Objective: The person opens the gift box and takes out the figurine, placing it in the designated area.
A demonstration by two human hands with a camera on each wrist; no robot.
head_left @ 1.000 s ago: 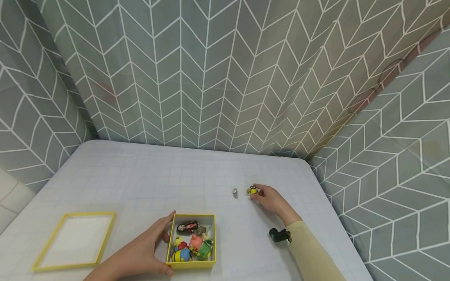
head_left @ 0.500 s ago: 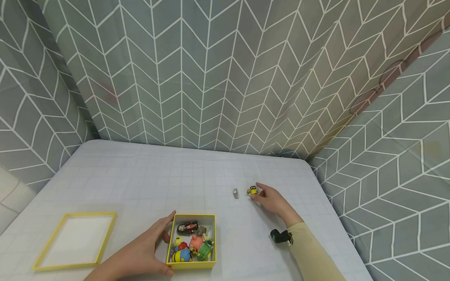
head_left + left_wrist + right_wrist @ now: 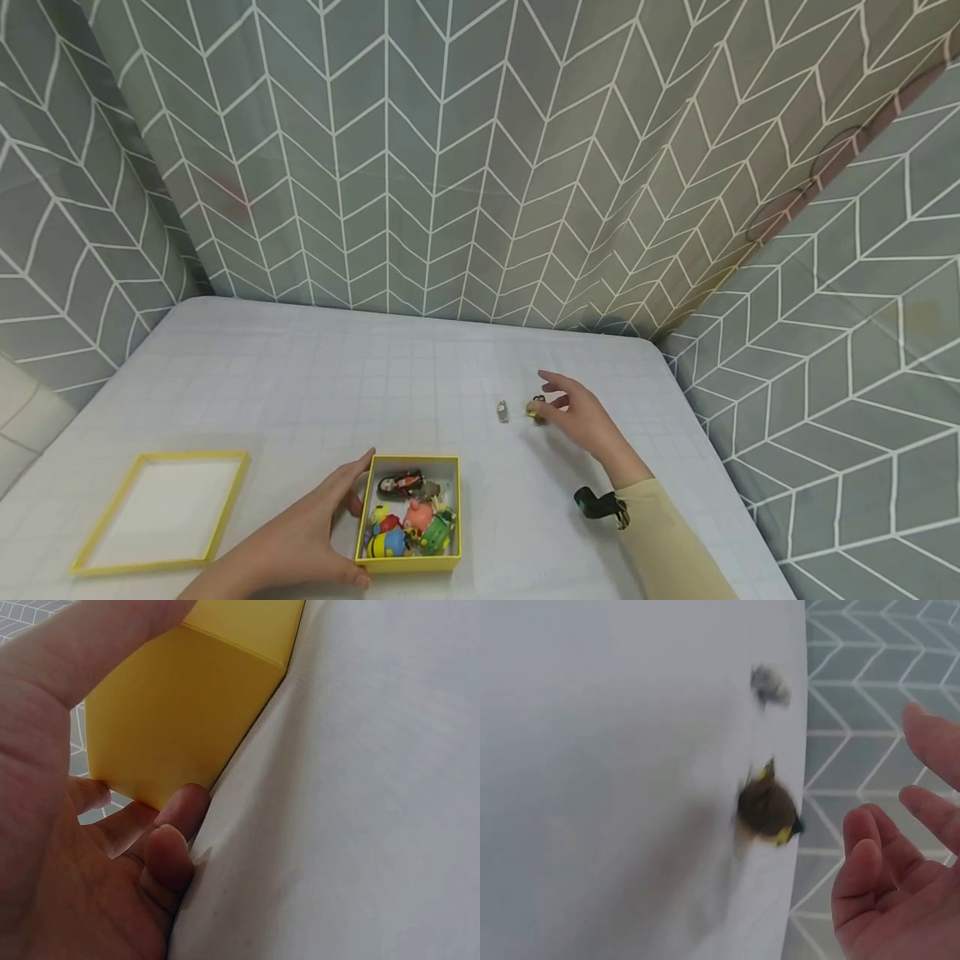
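Hovering with loose fingers, the right hand (image 3: 581, 417) clears the yellow figure (image 3: 536, 409); the left hand (image 3: 303, 537) grips the yellow box (image 3: 408, 563).

No text, label, brand, number or sign can be read in any view. The yellow cardboard box (image 3: 408, 563) has plain walls, and the small toy figures (image 3: 408, 521) inside it are too small to show any letters.

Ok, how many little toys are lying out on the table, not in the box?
2: a small grey toy and a yellow-and-black toy right of it, by the open right hand. More are piled in the yellow box.
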